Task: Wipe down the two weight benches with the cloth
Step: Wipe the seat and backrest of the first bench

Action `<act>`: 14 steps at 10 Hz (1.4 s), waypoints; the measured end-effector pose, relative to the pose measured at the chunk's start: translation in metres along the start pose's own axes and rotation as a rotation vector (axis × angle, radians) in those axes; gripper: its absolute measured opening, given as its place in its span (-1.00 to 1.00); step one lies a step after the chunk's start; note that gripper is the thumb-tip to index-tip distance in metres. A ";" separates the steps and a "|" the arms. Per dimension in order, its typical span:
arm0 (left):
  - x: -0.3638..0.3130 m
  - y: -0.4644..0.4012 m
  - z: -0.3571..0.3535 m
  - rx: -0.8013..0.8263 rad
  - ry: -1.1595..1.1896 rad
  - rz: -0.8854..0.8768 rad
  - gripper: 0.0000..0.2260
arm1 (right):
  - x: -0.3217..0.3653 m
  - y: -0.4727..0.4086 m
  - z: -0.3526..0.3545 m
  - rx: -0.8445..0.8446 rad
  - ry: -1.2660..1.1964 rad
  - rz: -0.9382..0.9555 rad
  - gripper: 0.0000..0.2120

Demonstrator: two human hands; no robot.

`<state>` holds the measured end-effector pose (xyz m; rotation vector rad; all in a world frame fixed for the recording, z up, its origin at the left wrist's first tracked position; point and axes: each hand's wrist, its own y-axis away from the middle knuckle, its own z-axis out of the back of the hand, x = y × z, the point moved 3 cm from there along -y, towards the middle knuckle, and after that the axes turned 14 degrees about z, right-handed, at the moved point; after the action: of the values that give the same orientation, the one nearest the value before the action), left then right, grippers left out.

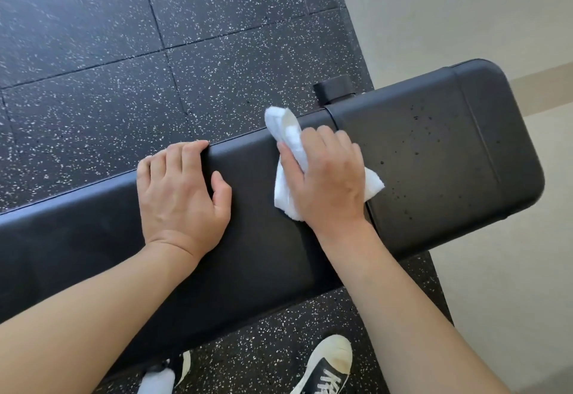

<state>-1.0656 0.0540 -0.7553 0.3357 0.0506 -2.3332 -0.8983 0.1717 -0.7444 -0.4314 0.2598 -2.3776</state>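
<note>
A black padded weight bench (pixel 263 257) runs across the view from lower left to upper right, in two pads with a gap between them. Its right pad (pixel 434 152) carries small dark droplets. My right hand (pixel 328 176) presses a crumpled white cloth (pixel 286 128) onto the bench just left of the gap, fingers curled over the cloth. My left hand (pixel 183 189) rests flat on the long pad, its fingertips hooked over the far edge. Only this one bench is in view.
Black rubber floor tiles with white flecks (pixel 124 52) lie beyond the bench. A pale wall and floor (pixel 465 6) sit at the right. A black frame foot (pixel 333 88) juts out behind the bench. My shoes (pixel 325 369) stand below the near edge.
</note>
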 end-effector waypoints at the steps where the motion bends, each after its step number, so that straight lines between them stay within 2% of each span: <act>1: 0.000 0.000 0.000 -0.002 -0.001 -0.002 -0.57 | -0.004 0.071 0.025 0.052 -0.002 0.009 -0.66; 2: 0.000 0.000 0.000 0.002 -0.002 0.002 -0.57 | -0.012 0.125 0.045 0.155 0.004 -0.009 -0.64; 3: 0.001 0.000 -0.001 0.001 0.002 0.005 -0.57 | -0.019 0.122 0.047 0.157 0.057 -0.060 -0.62; 5: 0.001 0.000 -0.001 -0.006 0.003 -0.001 -0.57 | -0.024 0.012 0.011 -0.044 0.097 -0.209 -0.64; 6: 0.001 0.000 -0.001 -0.010 0.004 -0.003 -0.57 | -0.021 -0.030 -0.006 -0.058 0.138 -0.178 -0.61; 7: 0.002 0.000 -0.002 -0.006 0.000 -0.004 -0.57 | -0.019 -0.025 -0.006 -0.044 0.142 -0.147 -0.65; 9: 0.002 0.000 -0.002 -0.005 0.016 -0.002 -0.57 | -0.010 0.099 0.029 0.071 0.063 -0.091 -0.65; 10: 0.002 -0.001 -0.002 0.002 0.010 0.002 -0.56 | -0.002 0.139 0.036 0.064 0.036 -0.115 -0.65; 11: 0.003 -0.001 -0.002 0.006 0.010 0.002 -0.55 | 0.010 0.117 0.027 0.027 0.037 -0.118 -0.68; 13: 0.002 -0.001 -0.001 0.018 0.013 0.011 -0.56 | 0.041 -0.013 -0.015 0.006 -0.031 -0.132 -0.73; 14: 0.001 -0.001 -0.002 0.022 0.009 0.014 -0.56 | 0.050 -0.072 -0.038 0.055 -0.001 -0.096 -0.74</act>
<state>-1.0665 0.0538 -0.7575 0.3562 0.0266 -2.3204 -0.9909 0.1936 -0.7461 -0.4283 0.1760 -2.4715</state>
